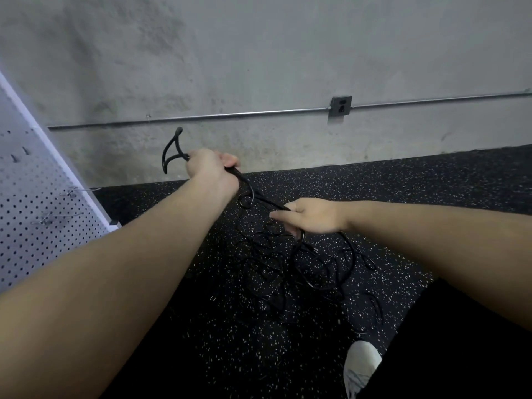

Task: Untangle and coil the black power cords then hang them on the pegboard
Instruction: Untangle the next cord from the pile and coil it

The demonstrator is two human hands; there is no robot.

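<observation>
Left hand [211, 165] raised in front of the wall, fingers curled tight round a black power cord [260, 197]; short loops of that cord jutting out past the left side of the fist. Right hand [312, 216] lower and to the right, fingers wrapped round the same cord, index finger lying straight along it and pointing left. Between the two hands, one taut stretch of cord sloping down from left fist to right, with a small curl hanging under it just below the left wrist. Directly beneath the right hand, a tangled heap of black cords [302, 272] spread on the speckled black rubber floor [417, 197], strands dropping from the fist into it; number of separate cords in the heap impossible to tell. At far left, one white pegboard [34, 214] leaning into view, well apart from both hands, with at least two metal hooks [83, 190] sticking out and nothing hung on them. On the grey concrete wall [259, 53], one electrical outlet box [340, 105] fed by a horizontal metal conduit [201, 118]. At the bottom, one pale sneaker [361, 367] on the floor.
</observation>
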